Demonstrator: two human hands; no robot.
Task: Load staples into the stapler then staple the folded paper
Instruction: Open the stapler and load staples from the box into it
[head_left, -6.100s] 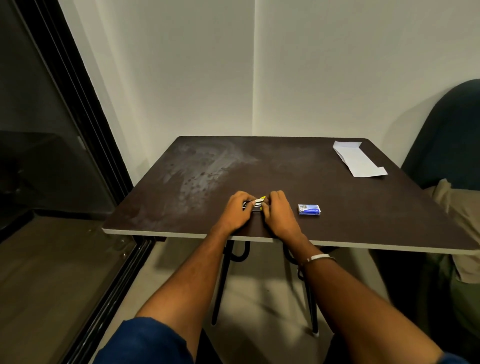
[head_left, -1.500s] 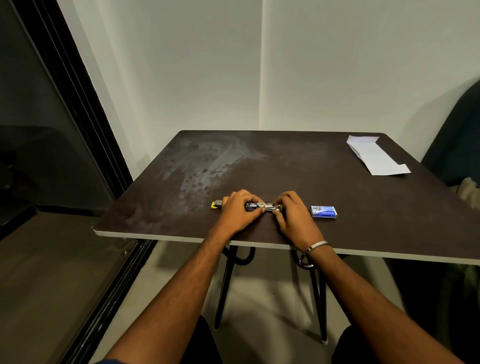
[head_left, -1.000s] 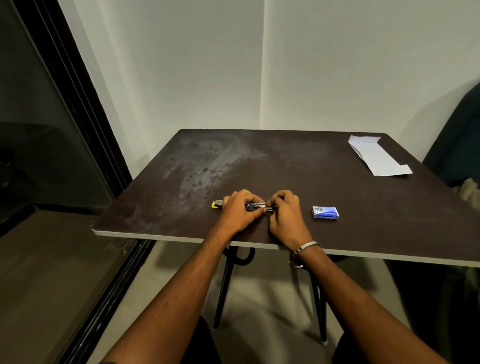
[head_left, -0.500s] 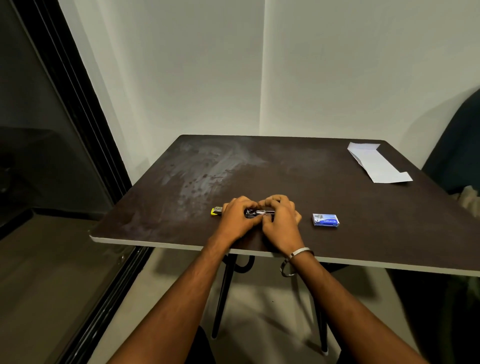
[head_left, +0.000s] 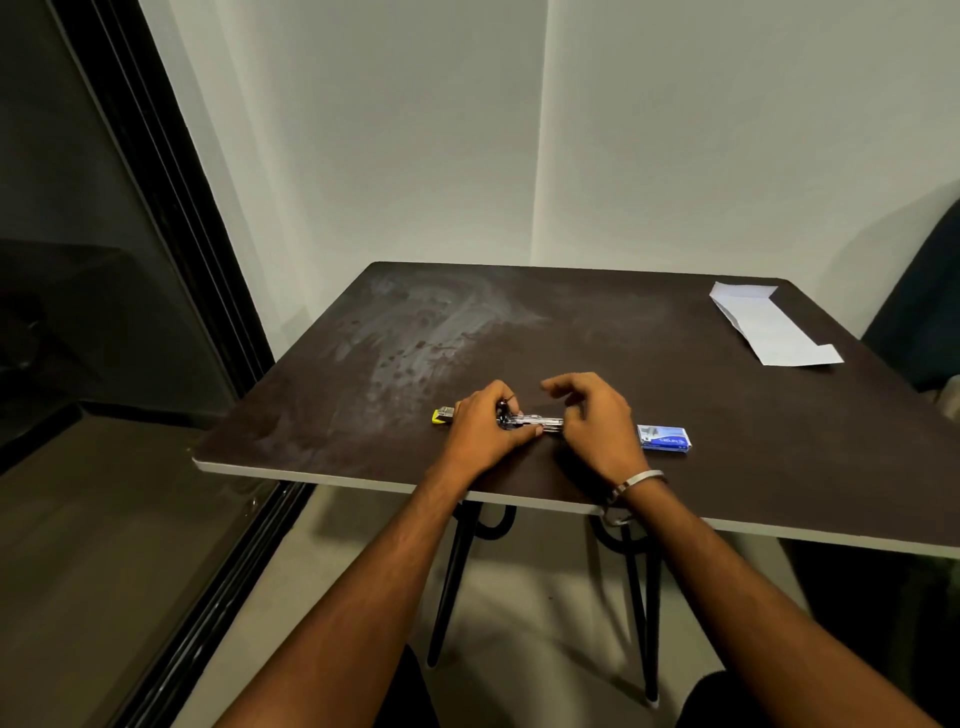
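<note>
Dark brown bench (head_left: 597, 332) against pale walls, with a black door frame at the left side. Only one view, from the head.

Left hand (head_left: 485, 431) curled around the stapler (head_left: 530, 420), holding its body down on the bench near the front edge. Right hand (head_left: 597, 426) pinching at the right end of the metal part, upper fingers loosely bent above it; whether a strip of staples is between those fingertips, cannot tell. Yellow end of the stapler showing just to the left of the left hand. Blue staple box (head_left: 665, 437) lying just to the right of the right hand, not touching. Folded paper (head_left: 769, 325) far beyond the right hand, at the back right corner, well apart from everything.

Long axis of the stapler running left to right, parallel with the front edge; yellow end pointing left, opened metal rail pointing right.

Probably small, stiff and light, so easily sliding on the smooth bench; better gripped by the body sides with one hand. Staple strip probably brittle, to be taken gently by its long sides. Paper light and thin, to be held flat near the fold.
</note>
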